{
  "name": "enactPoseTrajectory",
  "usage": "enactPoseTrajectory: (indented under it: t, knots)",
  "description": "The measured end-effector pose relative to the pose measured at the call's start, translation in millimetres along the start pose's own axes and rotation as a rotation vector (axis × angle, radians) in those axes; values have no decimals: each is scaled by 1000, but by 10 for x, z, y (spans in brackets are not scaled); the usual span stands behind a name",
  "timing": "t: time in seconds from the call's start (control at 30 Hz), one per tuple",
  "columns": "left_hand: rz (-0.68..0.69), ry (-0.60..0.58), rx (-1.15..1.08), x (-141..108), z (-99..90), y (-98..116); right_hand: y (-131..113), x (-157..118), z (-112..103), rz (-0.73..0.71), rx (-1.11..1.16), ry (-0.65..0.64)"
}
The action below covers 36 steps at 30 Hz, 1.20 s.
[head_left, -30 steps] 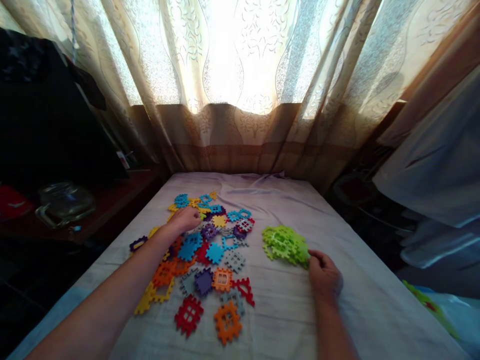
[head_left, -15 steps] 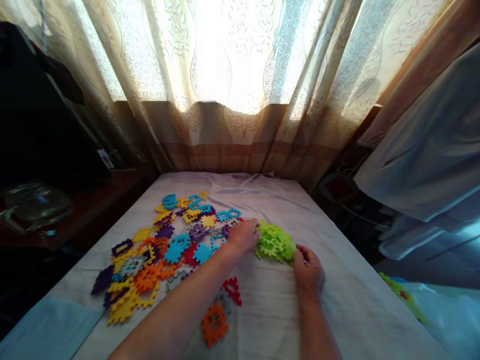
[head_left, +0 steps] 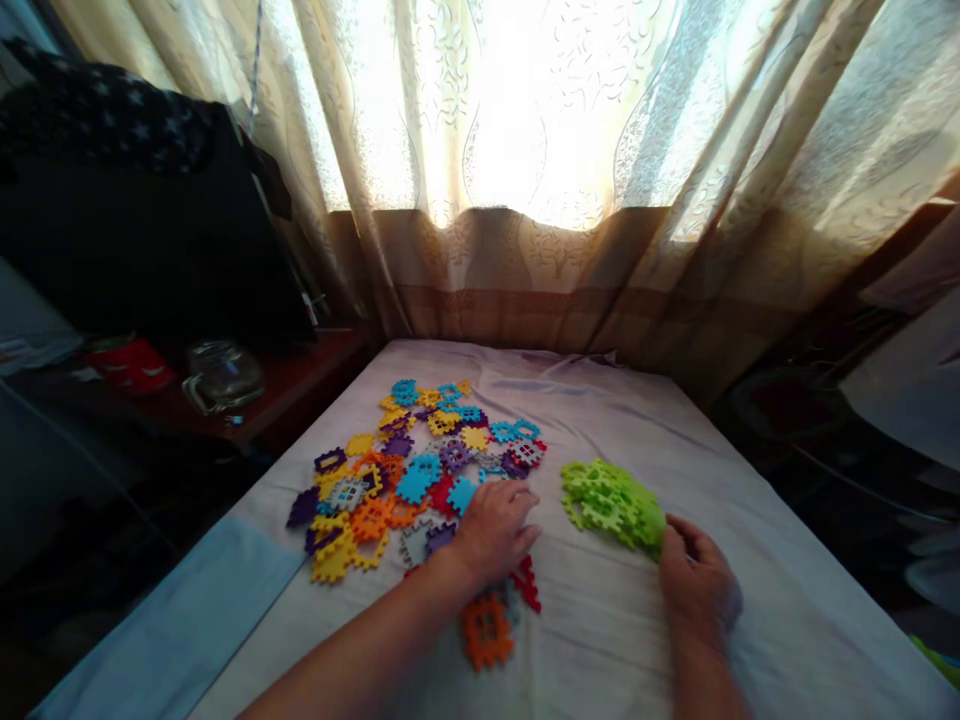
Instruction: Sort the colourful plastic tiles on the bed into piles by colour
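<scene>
My left hand [head_left: 496, 530] hovers over the near right edge of a spread of toothed plastic building pieces, its fingers apart and nothing visible in them. Near it are a light-blue piece [head_left: 460, 494], a red piece [head_left: 528, 584] and an orange windowed piece [head_left: 487, 632]. A heap of lime-green building pieces [head_left: 609, 503] lies to the right, apart from the mixed colours. At that heap's right end, my right hand [head_left: 699, 572] has its fingers curled and pinched on the edge of a green piece. Its fingertips are partly hidden.
Yellow, purple, orange and grey pieces [head_left: 347, 492] spread over the left of the white cloth [head_left: 600, 640]. A light-blue cloth [head_left: 195, 610] lies at the left edge. Beyond stand a dark screen [head_left: 150, 250] and a glass jug [head_left: 223, 375]; curtains [head_left: 517, 260] hang behind.
My left hand has left the green heap and moved left and nearer, over the mixed pieces. My right hand stays at the green heap. The camera view has turned left.
</scene>
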<state>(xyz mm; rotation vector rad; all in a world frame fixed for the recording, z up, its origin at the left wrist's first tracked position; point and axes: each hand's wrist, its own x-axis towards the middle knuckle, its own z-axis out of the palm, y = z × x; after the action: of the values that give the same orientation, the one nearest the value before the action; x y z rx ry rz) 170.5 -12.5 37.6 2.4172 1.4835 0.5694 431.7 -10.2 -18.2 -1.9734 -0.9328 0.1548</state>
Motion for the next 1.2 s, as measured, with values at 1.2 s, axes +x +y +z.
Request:
enactPoseTrajectory:
  t: [1.2]
  knots:
    - [12,560,354,-1005,30,-1349,-838,111,669,-369,-624,-327]
